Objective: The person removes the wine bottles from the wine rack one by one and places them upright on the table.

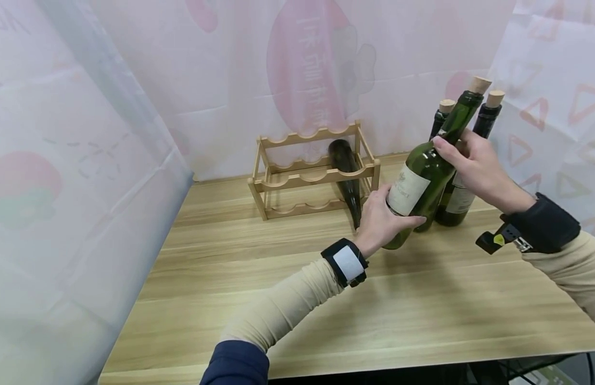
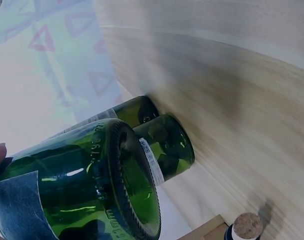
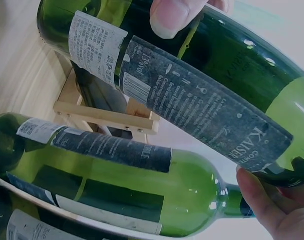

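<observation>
Both hands hold a green wine bottle (image 1: 424, 163) tilted above the table, its corked neck toward the upper right. My left hand (image 1: 378, 222) grips the lower body, thumb across the front near the pale label. Around the shoulder and lower neck is my right hand (image 1: 482, 168), its thumb on the near side. The left wrist view shows the bottle's ridged base (image 2: 134, 185); in the right wrist view its dark back label (image 3: 197, 105) faces the camera. Just behind it stand two more corked wine bottles, one nearer the right (image 1: 460, 203) and one mostly hidden (image 1: 439, 123).
A two-tier wooden wine rack (image 1: 297, 179) stands near the back wall. One dark bottle (image 1: 344, 160) lies in its right end, neck sloping down toward the front. The wooden table (image 1: 220, 278) is bordered by printed sheets (image 1: 220, 85) at the back and sides.
</observation>
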`<act>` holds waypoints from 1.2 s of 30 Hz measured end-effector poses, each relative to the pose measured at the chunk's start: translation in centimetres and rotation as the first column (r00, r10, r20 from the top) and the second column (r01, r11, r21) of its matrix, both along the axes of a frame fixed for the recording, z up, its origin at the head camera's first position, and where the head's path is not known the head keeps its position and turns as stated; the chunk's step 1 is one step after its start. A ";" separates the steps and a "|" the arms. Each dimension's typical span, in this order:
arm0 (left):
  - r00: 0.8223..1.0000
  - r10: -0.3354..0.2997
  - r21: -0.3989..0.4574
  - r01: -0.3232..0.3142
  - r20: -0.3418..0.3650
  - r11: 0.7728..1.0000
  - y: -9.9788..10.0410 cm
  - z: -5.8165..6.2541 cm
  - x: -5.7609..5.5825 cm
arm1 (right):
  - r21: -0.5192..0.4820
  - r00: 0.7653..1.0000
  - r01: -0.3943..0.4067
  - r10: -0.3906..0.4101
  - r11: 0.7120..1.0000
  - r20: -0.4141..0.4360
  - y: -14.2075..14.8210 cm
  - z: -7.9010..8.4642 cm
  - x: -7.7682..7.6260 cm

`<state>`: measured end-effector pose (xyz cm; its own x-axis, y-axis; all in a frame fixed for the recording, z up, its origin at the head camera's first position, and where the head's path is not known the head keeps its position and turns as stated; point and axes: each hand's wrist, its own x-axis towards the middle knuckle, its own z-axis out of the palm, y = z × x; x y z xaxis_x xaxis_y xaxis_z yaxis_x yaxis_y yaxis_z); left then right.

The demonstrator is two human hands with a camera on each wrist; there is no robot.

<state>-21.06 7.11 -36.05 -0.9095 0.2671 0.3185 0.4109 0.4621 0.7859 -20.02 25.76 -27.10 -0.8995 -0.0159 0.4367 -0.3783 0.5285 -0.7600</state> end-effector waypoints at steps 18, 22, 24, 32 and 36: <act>0.999 -0.006 -0.014 0.006 0.035 1.000 1.8 -0.5 0.3 | 0.031 0.999 0.042 -0.042 0.999 -0.014 1.6 -0.5 0.3; 0.999 -0.005 -0.021 0.005 0.035 1.000 2.2 -0.5 0.2 | 0.012 0.999 0.037 -0.037 0.999 -0.014 2.0 -0.5 0.3; 1.000 -0.001 -0.033 0.002 0.030 0.999 2.4 -0.5 0.3 | 0.009 0.999 0.038 -0.038 0.999 -0.017 2.1 -0.6 0.3; 0.999 -0.019 -0.019 0.020 0.051 1.000 3.2 -0.8 0.4 | 0.023 0.998 0.062 -0.062 0.998 -0.023 2.8 -0.9 0.4; 0.998 -0.025 -0.017 0.025 0.050 1.000 3.8 -0.9 0.5 | 0.041 0.997 0.075 -0.074 0.996 -0.015 3.3 -1.0 0.6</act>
<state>-20.60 10.91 -36.98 -0.9171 0.2950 0.2679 0.3829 0.4659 0.7977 -19.43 29.09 -28.14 -0.8927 0.0327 0.4495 -0.3471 0.5863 -0.7320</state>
